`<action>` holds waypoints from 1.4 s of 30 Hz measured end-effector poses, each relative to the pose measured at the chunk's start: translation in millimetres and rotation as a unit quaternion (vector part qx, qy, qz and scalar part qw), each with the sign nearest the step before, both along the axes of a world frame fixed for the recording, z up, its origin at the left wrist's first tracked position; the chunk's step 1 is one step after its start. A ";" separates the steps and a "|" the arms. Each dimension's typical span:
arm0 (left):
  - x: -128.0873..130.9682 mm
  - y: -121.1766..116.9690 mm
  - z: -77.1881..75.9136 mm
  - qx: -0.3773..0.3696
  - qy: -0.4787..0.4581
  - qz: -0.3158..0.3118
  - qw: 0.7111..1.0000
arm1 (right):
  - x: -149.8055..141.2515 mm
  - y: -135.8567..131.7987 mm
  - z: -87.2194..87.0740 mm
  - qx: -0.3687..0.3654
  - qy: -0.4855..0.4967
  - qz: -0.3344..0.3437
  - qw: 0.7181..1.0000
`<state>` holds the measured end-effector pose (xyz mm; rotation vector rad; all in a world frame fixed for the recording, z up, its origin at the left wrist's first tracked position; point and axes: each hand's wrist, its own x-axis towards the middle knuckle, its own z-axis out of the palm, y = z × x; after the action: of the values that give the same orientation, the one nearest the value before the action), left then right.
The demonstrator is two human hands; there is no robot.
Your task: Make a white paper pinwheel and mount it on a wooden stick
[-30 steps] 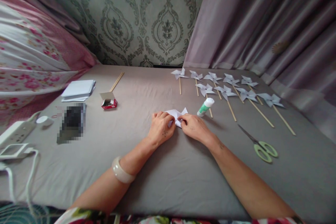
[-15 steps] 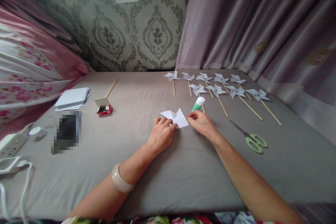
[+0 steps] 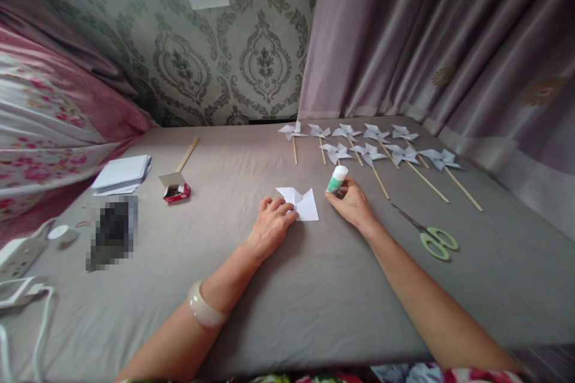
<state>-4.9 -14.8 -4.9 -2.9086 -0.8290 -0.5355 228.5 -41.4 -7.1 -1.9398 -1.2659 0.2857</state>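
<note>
A white folded paper pinwheel (image 3: pixel 300 202) lies flat on the grey cloth in the middle. My left hand (image 3: pixel 271 227) rests on its near left edge with curled fingers pressing it down. A pale bangle sits on that wrist. Just to the right, my right hand (image 3: pixel 351 203) closes around the lower part of a green glue stick with a white cap (image 3: pixel 336 179), which leans on the cloth.
Several finished white pinwheels on wooden sticks (image 3: pixel 372 152) lie in rows at the back right. Green-handled scissors (image 3: pixel 431 238) lie to the right. At the left are a paper stack (image 3: pixel 121 172), loose sticks (image 3: pixel 187 153), a small red box (image 3: pixel 176 189) and a power strip (image 3: pixel 20 251).
My right hand left the paper, moved right and took hold of the glue stick. My left hand stayed on the pinwheel, now unfolded flat. The camera tilted slightly.
</note>
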 end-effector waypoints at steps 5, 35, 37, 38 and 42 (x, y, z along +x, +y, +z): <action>-0.8 4.3 -0.9 -0.010 -0.004 -0.006 1.000 | -3.8 -0.9 -0.5 -0.021 -0.012 0.001 1.000; -4.0 18.3 2.0 -0.046 -0.001 -0.048 0.998 | -8.2 -27.9 66.9 -0.008 -0.207 0.257 0.944; -4.0 17.8 1.3 -0.052 -0.001 -0.047 0.998 | -10.8 -25.5 77.0 -0.015 -0.241 0.285 0.928; -4.1 17.6 1.1 -0.056 0.000 -0.047 0.997 | -12.4 -23.9 81.1 -0.015 -0.259 0.303 0.917; -4.6 16.8 1.3 -0.066 0.002 -0.050 0.997 | -20.9 -17.3 90.6 -0.027 -0.313 0.345 0.885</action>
<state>-9.5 2.0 -3.6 -3.0833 -0.7490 -0.5015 207.6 -58.7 83.5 -1.5945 -2.3933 0.0277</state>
